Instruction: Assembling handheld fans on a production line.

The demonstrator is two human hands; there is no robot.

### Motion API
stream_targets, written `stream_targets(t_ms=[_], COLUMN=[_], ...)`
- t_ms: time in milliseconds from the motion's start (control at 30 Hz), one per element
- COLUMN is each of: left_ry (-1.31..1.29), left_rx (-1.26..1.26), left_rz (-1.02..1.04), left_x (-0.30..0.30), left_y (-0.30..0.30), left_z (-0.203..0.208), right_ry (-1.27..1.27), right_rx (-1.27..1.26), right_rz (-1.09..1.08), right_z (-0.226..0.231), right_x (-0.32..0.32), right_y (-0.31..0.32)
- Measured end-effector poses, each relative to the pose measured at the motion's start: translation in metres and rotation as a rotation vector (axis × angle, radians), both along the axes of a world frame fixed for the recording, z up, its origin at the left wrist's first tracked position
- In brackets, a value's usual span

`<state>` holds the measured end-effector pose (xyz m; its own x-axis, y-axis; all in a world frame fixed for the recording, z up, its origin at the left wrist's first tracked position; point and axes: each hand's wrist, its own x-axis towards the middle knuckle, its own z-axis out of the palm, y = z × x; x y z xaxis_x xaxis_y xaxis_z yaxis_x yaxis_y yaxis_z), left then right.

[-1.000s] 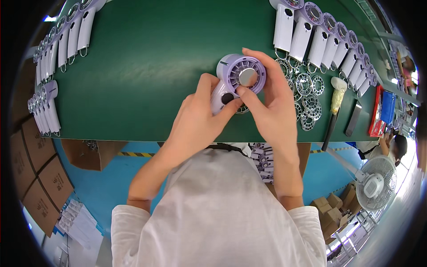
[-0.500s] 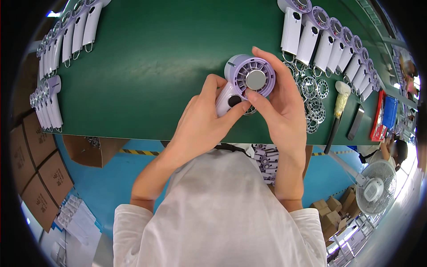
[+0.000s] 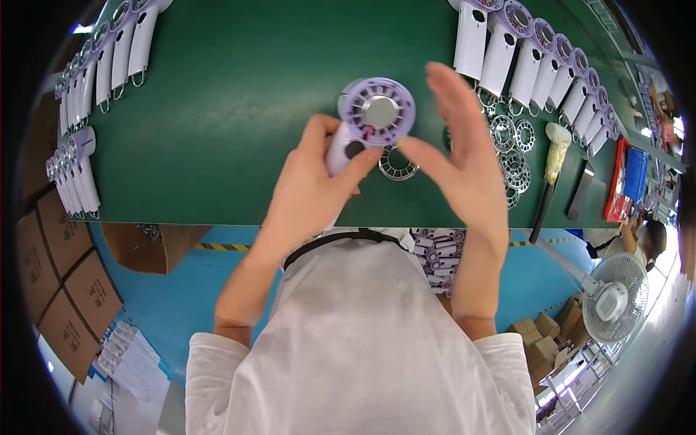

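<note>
My left hand (image 3: 315,170) grips a lilac and white handheld fan (image 3: 380,112) by its handle, just below the round head. The head faces up, showing a silver disc in the middle, dark slots around it and a small red spot at its lower edge. To the right of it, my right hand (image 3: 467,163) is apart from the fan, thumb and fingers spread, holding nothing. A silver slotted ring (image 3: 398,164) lies on the green table between the two hands. More such rings (image 3: 515,170) lie in a loose pile beyond my right hand.
Rows of similar fans (image 3: 500,58) stand at the right, with others (image 3: 83,170) at the left. A mallet (image 3: 554,163) with a wrapped head, a dark flat bar (image 3: 580,192) and a red tray (image 3: 618,185) lie on the right. Below the table's edge is an open carton (image 3: 141,250).
The handheld fan has moved left in my left hand. My right hand has let go of its head and opened away to the right. The ring on the table now shows more.
</note>
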<state>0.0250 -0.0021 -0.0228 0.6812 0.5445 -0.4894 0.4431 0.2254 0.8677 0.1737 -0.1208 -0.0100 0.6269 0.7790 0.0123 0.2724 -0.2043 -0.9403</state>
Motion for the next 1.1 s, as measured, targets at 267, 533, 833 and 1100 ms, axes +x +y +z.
stream_targets(t_ms=[267,533,833,1100], left_ry=[0.014,0.004,-0.008,0.053], left_rx=[-0.07,-0.094,-0.085,0.053], left_rz=[0.06,-0.008,-0.067,-0.226], left_x=[-0.022,-0.016,-0.013,-0.013], left_y=[0.028,0.026,0.022,0.016], left_z=[-0.011,-0.007,0.0,0.004], right_ry=[-0.357,0.311,0.239,0.022], right_rx=[-0.438,-0.146,0.058,-0.066], right_rz=[-0.057,-0.093,-0.025,0.088], right_z=[-0.025,-0.004,0.03,0.034], right_x=[-0.024,-0.008,-0.005,-0.007], right_y=[-0.028,-0.029,-0.006,0.024])
